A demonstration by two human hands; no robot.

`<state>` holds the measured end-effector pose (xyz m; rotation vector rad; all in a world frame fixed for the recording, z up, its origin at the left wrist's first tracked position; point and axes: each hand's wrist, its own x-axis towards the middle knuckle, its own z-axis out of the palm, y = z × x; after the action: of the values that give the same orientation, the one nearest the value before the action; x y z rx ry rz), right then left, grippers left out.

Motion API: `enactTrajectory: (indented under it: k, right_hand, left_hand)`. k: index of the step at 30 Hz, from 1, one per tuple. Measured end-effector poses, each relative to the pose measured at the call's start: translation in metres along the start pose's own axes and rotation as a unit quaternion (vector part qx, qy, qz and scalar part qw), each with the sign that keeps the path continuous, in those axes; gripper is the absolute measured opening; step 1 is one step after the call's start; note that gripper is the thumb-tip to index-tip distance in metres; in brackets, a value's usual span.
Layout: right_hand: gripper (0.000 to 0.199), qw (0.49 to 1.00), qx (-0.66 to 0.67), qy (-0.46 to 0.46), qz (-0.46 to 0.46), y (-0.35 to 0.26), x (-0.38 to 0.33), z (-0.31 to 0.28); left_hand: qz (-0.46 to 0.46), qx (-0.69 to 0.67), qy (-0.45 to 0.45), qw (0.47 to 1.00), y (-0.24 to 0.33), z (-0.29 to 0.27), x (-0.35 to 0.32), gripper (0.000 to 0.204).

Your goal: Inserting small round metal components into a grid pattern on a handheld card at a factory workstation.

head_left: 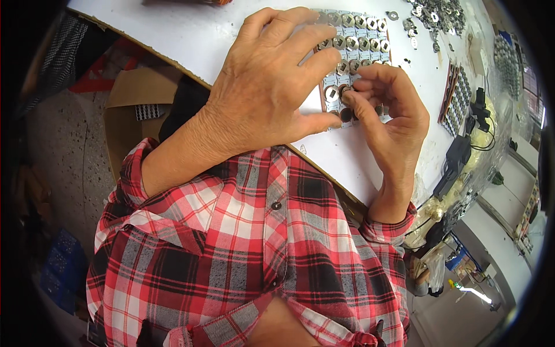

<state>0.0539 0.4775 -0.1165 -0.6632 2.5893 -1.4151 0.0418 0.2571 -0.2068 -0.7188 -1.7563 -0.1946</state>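
Observation:
My left hand spreads over the left side of a flat panel carrying rows of small round silver parts. Its fingers are apart, and the thumb rests by the panel's near edge with nothing visible held. My right hand is at the panel's near rows, thumb and forefinger pinched on a small round metal part. Beside that sits a silver disc with a dark diamond-shaped centre. Dark round spots show in the nearest row. My fingers hide part of the panel.
Loose small metal pieces lie heaped at the far right of the white table. A stack of similar panels stands at the right, near black adapters with cables. Left of the table edge is an open cardboard box.

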Motion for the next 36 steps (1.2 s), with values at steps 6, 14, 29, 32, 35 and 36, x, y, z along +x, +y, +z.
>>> enactTrajectory:
  k: [6,14,29,32,35,36]
  right_hand:
    - [0.029,1.000,0.001,-0.017,0.015,-0.003,-0.001,-0.003]
    - [0.016,0.995,-0.072,0.067,-0.014,0.009,0.002,-0.011]
    - [0.015,0.991,0.086,0.076,0.074,0.020,0.009,-0.036]
    - [0.016,0.976,0.182,0.030,0.112,0.007,0.003,-0.031]
    - [0.013,0.984,0.156,-0.022,0.080,0.011,0.000,-0.032]
    - [0.013,0.984,0.158,-0.026,0.079,0.011,0.001,-0.030]
  left_hand:
    - [-0.209,-0.131,-0.198,0.949,0.018,-0.037,0.040,0.065]
    - [-0.316,-0.211,-0.313,0.871,0.023,-0.055,0.056,0.071]
    - [-0.322,-0.177,-0.303,0.879,0.026,-0.055,0.053,0.070]
    - [-0.283,-0.159,-0.290,0.900,0.025,-0.056,0.070,0.071]
    - [-0.318,-0.175,-0.292,0.885,0.027,-0.052,0.060,0.073]
    - [-0.321,-0.171,-0.293,0.884,0.020,-0.032,0.042,0.073]
